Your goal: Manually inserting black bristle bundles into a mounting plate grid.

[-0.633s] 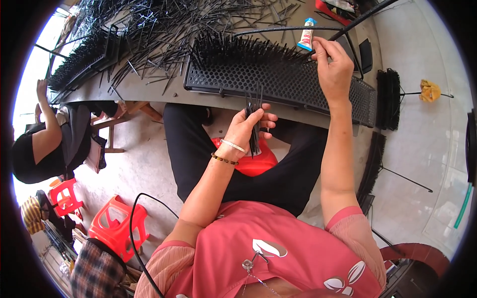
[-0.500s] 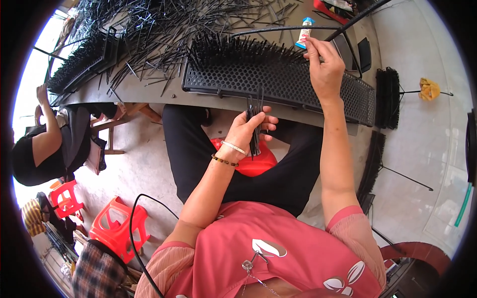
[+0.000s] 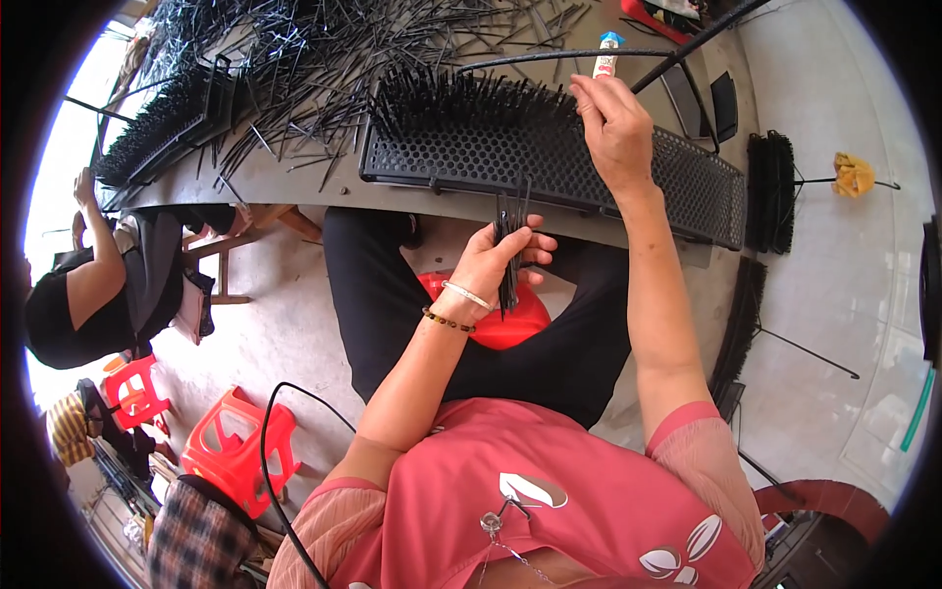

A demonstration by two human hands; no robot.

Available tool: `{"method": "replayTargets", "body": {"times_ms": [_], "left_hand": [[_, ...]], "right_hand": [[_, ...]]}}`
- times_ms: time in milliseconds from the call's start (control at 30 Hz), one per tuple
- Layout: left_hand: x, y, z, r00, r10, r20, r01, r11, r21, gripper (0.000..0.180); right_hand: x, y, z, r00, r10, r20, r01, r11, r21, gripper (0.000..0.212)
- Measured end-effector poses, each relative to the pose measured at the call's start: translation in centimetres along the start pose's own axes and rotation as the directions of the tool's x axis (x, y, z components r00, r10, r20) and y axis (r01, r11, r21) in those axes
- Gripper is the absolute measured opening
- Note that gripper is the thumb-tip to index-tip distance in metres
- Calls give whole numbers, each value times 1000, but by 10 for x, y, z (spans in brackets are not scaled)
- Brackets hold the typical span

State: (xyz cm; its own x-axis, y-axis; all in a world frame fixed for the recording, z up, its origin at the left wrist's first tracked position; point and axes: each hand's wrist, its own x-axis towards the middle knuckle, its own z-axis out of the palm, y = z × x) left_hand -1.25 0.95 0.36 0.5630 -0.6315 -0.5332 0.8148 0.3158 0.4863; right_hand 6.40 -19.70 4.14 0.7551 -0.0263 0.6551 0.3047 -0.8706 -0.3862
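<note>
My left hand (image 3: 483, 263) is closed round a small bundle of thin black strips (image 3: 509, 224), held upright above my lap. In front of me lies a long black panel (image 3: 442, 162) full of small round holes. Black bristles (image 3: 471, 103) stand up densely along the left part of its far side. My right hand (image 3: 620, 142) is over the panel by the right end of the bristle rows. Its thumb and fingertips are pinched together; whatever is between them is too small to make out.
Loose black strips (image 3: 304, 69) are heaped across the table (image 3: 265, 177). A small wrapped packet (image 3: 606, 61) lies beyond my right hand, near a black rod. At the left a person (image 3: 93, 275) sits by another bristled panel (image 3: 167, 128). Red stools (image 3: 240, 447) stand on the floor.
My right hand has moved left along the panel toward the bristles, away from the packet. My left hand keeps its bundle and has shifted slightly right.
</note>
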Motion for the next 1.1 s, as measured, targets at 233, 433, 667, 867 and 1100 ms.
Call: {"method": "replayTargets", "body": {"times_ms": [233,433,667,867,1100], "left_hand": [[-2,3,-3,1000,4,11,-4,1000,-7,28],[-1,0,-5,1000,24,18,-24,1000,-4,29],[1,-3,-6,999,14,29,-14,1000,-17,28],[2,-2,-5,1000,9,25,-9,1000,-2,27],[1,1,-5,999,31,20,-31,1000,4,28]], "right_hand": [[1,-6,6,999,-5,41,8,996,-87,15],[-2,-11,8,999,39,-27,-42,992,-119,14],[5,-11,9,999,-9,51,16,989,-144,12],[-8,-5,10,998,-13,57,17,997,-73,14],[-22,-24,-2,935,339,100,-350,929,120,13]]}}
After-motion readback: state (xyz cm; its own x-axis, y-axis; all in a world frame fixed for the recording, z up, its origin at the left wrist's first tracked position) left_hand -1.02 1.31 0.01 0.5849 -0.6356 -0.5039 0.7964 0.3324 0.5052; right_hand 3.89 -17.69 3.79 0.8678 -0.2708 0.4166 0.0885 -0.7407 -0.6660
